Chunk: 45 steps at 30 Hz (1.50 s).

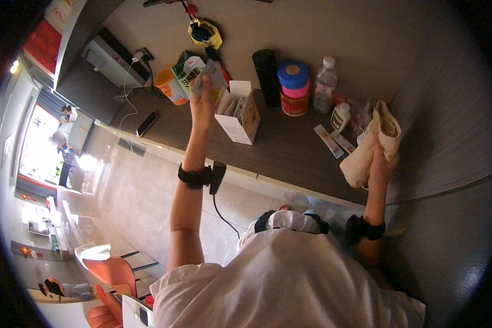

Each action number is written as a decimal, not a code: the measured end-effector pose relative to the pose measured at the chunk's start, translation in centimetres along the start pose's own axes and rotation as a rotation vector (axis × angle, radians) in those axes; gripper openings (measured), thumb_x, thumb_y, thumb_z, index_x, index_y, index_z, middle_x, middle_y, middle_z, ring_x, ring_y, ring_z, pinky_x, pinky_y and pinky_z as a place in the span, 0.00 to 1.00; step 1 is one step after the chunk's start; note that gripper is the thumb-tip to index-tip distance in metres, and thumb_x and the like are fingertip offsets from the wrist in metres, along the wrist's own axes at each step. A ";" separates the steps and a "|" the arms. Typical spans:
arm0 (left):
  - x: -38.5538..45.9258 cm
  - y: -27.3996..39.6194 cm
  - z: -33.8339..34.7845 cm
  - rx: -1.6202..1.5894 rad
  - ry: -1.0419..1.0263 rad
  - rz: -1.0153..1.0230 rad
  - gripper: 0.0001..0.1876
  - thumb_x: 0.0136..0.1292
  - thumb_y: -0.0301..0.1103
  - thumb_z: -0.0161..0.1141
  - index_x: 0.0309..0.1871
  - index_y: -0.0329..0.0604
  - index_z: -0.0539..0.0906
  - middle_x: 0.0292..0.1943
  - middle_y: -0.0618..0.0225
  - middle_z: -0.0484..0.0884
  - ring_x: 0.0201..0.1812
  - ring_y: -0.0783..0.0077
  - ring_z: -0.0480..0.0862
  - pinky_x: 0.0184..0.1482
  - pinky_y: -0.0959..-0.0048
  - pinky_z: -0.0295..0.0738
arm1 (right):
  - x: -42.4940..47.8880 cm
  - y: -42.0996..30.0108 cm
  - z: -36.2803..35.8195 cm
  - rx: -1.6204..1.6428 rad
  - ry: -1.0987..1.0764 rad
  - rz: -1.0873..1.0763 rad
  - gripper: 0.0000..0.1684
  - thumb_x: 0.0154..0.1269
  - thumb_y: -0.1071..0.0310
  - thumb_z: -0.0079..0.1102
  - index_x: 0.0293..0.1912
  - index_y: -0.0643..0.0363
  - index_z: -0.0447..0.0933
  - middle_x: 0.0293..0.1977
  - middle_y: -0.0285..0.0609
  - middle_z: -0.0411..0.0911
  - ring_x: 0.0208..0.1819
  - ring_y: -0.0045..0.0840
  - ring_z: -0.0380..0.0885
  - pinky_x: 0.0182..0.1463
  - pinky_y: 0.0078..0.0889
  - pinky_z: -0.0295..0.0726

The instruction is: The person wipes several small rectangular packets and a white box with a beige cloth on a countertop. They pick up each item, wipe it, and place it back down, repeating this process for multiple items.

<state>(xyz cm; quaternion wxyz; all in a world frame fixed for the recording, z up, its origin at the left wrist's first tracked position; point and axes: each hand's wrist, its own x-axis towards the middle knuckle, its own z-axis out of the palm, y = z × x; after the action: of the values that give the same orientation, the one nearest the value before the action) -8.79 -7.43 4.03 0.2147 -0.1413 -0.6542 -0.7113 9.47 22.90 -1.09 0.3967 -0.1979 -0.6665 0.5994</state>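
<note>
My left hand (203, 100) grips a flat greyish packet (210, 78), held above the back of the dark wood shelf (176, 123). Just right of that hand stands an open white carton (240, 133) with its flaps up and sachets inside. In my right hand (383, 160) is a rolled beige cloth (361, 164), held at the right end of the shelf. Two stick-shaped sachets (329, 141) lie flat left of the cloth. A small white bottle (340, 117) stands behind them.
A black cylinder (265, 78), stacked tubs (294, 88) and a clear plastic bottle (325, 86) line the back wall. Behind my left hand are an orange tub (172, 86) and a green-and-white bag (187, 71). A phone (147, 124) lies near the front edge, beside a charging cable (127, 106).
</note>
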 end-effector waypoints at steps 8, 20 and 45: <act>4.4 -8.9 -1.9 0.473 -0.321 0.102 0.21 0.58 0.43 0.52 0.45 0.33 0.70 0.38 0.57 0.75 0.38 0.71 0.75 0.39 0.74 0.70 | -0.5 -0.4 0.5 0.021 -0.016 -0.082 0.15 0.55 0.71 0.54 0.43 0.66 0.71 0.41 0.44 0.74 0.44 0.26 0.72 0.47 0.26 0.68; 3.9 -6.2 -0.8 1.107 -0.414 -0.123 0.19 0.50 0.45 0.55 0.41 0.41 0.78 0.35 0.57 0.79 0.39 0.60 0.79 0.41 0.66 0.72 | -0.1 0.1 0.1 0.100 -0.071 -0.110 0.15 0.54 0.72 0.54 0.43 0.67 0.71 0.41 0.44 0.74 0.44 0.25 0.72 0.48 0.25 0.67; 8.0 -10.8 1.1 1.417 -0.930 -0.748 0.11 0.43 0.28 0.62 0.31 0.32 0.79 0.31 0.55 0.80 0.31 0.62 0.82 0.26 0.65 0.79 | 0.4 0.4 -0.8 -0.022 -0.053 -0.108 0.17 0.55 0.69 0.54 0.45 0.66 0.69 0.43 0.44 0.73 0.45 0.25 0.71 0.48 0.26 0.67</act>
<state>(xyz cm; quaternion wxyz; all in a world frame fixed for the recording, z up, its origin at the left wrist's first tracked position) -21.11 -6.71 -1.45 -0.2768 -0.0278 -0.9597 -0.0400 9.70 23.80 -1.39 0.4082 -0.1499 -0.6931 0.5748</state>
